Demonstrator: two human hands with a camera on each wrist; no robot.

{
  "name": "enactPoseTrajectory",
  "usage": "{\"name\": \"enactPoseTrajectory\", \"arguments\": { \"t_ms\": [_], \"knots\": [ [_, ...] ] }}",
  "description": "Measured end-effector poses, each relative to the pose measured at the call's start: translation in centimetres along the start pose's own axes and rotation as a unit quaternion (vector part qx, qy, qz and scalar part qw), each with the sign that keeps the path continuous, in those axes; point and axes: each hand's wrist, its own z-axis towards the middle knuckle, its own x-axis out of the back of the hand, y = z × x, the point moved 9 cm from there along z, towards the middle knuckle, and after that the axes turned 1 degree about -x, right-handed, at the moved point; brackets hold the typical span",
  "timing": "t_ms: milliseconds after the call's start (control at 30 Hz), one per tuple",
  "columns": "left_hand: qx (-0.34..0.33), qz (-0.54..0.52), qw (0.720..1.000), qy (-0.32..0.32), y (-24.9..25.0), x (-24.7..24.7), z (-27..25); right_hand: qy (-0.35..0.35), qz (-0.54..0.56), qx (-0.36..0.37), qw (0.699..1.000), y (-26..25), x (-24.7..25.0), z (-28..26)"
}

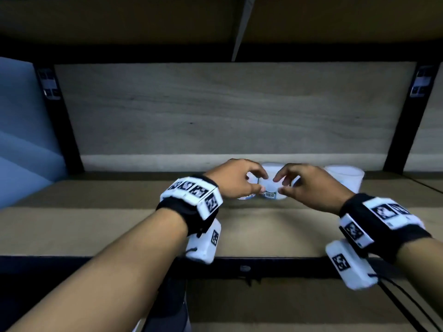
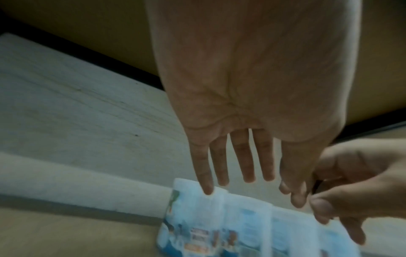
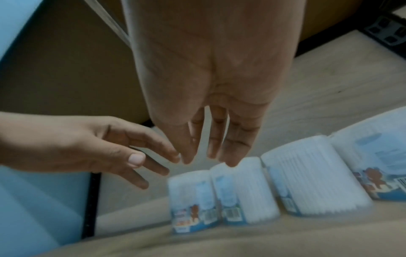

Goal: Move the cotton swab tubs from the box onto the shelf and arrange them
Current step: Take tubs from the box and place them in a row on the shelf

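Several cotton swab tubs stand in a row at the back of the wooden shelf [image 1: 239,231]; they are clear, with white swabs and blue labels. The right wrist view shows the row: the leftmost tub [image 3: 193,200], its neighbour [image 3: 243,193], then two larger-looking tubs [image 3: 314,180]. My left hand [image 1: 261,182] and right hand [image 1: 279,185] hover close together over the left tubs [image 1: 268,190], fingers relaxed, gripping nothing. In the left wrist view my left hand [image 2: 241,182] has straight fingers, and the little finger tip touches a tub top [image 2: 219,196]. My right hand [image 3: 208,158] hangs just above the tubs. The box is out of view.
A pale wood back panel [image 1: 215,111] closes the shelf bay, and black uprights [image 1: 64,130] [image 1: 405,130] bound it left and right. Another shelf board [image 1: 119,20] hangs overhead. A black front rail [image 1: 239,267] edges the shelf. Bare board lies left of the tubs.
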Motion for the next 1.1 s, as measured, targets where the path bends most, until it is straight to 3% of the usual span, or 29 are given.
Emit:
{"name": "enactPoseTrajectory", "arguments": {
  "t_ms": [100, 300, 433, 600, 767, 867, 1100],
  "knots": [
    [-0.037, -0.061, 0.997, 0.015, 2.6, -0.4, -4.0, -0.033, 0.06, 0.012, 0.998, -1.7, 0.2, -4.1],
    [-0.017, -0.174, 0.982, -0.077, 4.8, -4.2, -11.7, -0.19, 0.16, 0.015, 0.969, -3.4, -2.9, -11.7],
    [-0.005, -0.192, 0.972, -0.132, 3.9, -8.1, -14.6, -0.249, 0.184, 0.01, 0.951, -2.8, -6.3, -14.5],
    [0.065, -0.153, 0.96, -0.225, 0.1, -14.4, -17.2, -0.305, 0.173, -0.028, 0.936, -1.1, -11.2, -17.4],
    [0.145, -0.149, 0.924, -0.319, -3.5, -21.5, -20.3, -0.405, 0.199, -0.098, 0.887, 1.6, -18.0, -20.9],
    [0.186, -0.151, 0.902, -0.358, -5.6, -26.1, -22.0, -0.431, 0.165, -0.102, 0.881, 3.2, -22.1, -23.0],
    [0.263, -0.098, 0.892, -0.354, -9.3, -33.4, -26.0, -0.497, 0.091, -0.143, 0.851, 8.0, -31.7, -28.7]
  ]
}}
